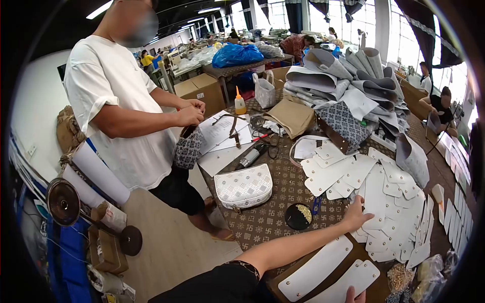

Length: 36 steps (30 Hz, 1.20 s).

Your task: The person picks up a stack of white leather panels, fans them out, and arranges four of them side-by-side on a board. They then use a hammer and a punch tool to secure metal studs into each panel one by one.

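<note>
My left hand (357, 216) reaches to the near left edge of a pile of white pieces with metal studs (386, 209), its thumb apart from the fingers and nothing visibly gripped. At the bottom edge, partly cut off, my right hand (355, 295) has its fingertips on the end of a white studded strip (341, 284). Another white strip (316, 267) lies beside it on a brown board (323, 255). Left of my left hand is a round black dish (298, 216) with small gold-coloured bits.
A co-worker (116, 101) stands at the left, both hands on a patterned pouch (188, 147). On the table (252, 227) are a white patterned bag (243, 186), a dark cylindrical tool (251, 157), a yellow bottle (240, 103) and stacked grey rolls (348, 76). Bagged small parts (400, 278) lie bottom right.
</note>
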Each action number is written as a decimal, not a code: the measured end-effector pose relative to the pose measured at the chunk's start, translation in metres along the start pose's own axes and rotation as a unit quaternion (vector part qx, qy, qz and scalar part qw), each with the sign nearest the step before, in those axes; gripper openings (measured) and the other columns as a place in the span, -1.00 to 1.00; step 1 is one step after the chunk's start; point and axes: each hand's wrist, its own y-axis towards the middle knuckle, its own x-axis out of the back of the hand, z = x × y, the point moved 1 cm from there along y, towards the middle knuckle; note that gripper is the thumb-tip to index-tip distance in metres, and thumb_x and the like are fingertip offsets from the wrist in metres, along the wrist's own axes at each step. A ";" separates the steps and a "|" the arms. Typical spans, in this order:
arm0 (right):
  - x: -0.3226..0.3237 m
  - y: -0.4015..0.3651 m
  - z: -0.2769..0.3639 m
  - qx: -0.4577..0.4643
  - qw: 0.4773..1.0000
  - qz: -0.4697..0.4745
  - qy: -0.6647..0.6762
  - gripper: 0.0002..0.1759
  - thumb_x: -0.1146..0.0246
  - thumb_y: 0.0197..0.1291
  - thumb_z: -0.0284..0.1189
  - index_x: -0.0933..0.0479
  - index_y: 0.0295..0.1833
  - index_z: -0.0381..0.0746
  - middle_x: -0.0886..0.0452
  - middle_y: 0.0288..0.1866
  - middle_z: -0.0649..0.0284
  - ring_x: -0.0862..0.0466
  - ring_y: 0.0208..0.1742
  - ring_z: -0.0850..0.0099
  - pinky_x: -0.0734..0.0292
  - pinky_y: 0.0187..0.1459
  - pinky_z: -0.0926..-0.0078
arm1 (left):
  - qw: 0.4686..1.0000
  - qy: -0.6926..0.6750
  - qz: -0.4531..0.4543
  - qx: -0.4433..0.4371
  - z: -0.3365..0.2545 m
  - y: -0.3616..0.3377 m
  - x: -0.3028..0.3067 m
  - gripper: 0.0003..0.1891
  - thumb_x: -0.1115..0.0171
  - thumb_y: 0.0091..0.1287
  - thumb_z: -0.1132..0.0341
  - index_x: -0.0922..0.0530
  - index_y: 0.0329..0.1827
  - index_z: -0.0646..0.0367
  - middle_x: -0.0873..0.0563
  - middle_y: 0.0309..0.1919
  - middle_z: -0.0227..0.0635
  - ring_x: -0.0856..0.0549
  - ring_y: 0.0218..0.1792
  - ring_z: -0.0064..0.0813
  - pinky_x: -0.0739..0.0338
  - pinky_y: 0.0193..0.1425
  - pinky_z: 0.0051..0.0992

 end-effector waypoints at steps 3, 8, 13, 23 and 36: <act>-0.002 0.004 0.005 0.019 1.000 -0.003 -0.018 -0.46 -0.28 0.42 -0.53 -0.42 0.45 -0.49 -0.65 0.30 -0.05 -0.68 0.26 0.14 -0.55 0.31 0.25 | 0.999 -0.026 -0.026 -0.027 0.002 0.023 -0.025 -0.25 -0.61 0.27 0.12 -0.30 0.29 0.32 -0.65 0.05 0.09 -0.69 0.07 -0.06 -0.58 0.18 -0.17; -0.008 0.003 0.015 0.051 0.997 -0.015 -0.051 -0.45 -0.29 0.42 -0.52 -0.41 0.45 -0.49 -0.65 0.31 -0.07 -0.67 0.28 0.13 -0.54 0.32 0.24 | 1.000 -0.015 0.013 -0.003 -0.016 0.032 -0.020 -0.25 -0.59 0.27 0.07 -0.31 0.28 0.32 -0.66 0.04 0.08 -0.71 0.05 -0.06 -0.59 0.18 -0.18; -0.012 -0.003 0.023 0.076 0.993 -0.029 -0.084 -0.44 -0.29 0.41 -0.52 -0.41 0.46 -0.49 -0.64 0.32 -0.08 -0.66 0.29 0.11 -0.53 0.33 0.23 | 0.998 -0.031 0.062 0.010 -0.020 0.012 0.013 -0.18 -0.55 0.30 -0.01 -0.36 0.40 0.38 -0.68 0.16 0.16 -0.74 0.13 -0.03 -0.62 0.25 -0.21; -0.026 -0.012 0.020 0.104 0.983 -0.049 -0.144 -0.41 -0.30 0.40 -0.52 -0.39 0.48 -0.49 -0.62 0.34 -0.10 -0.65 0.32 0.08 -0.51 0.36 0.22 | 0.975 0.138 0.132 -0.116 0.011 -0.149 0.090 -0.42 -0.44 0.42 0.16 -0.50 0.40 0.26 -0.63 0.31 -0.05 -0.73 0.16 0.05 -0.65 0.27 -0.13; -0.033 -0.038 0.016 0.126 0.960 -0.089 -0.235 -0.38 -0.30 0.39 -0.51 -0.36 0.50 -0.50 -0.60 0.37 -0.13 -0.63 0.35 0.03 -0.49 0.38 0.19 | 0.932 0.262 0.173 -0.183 0.012 -0.228 0.096 -0.37 -0.44 0.41 -0.01 -0.48 0.39 0.21 -0.40 0.59 -0.15 -0.81 -0.03 -0.02 -0.79 -0.13 -0.16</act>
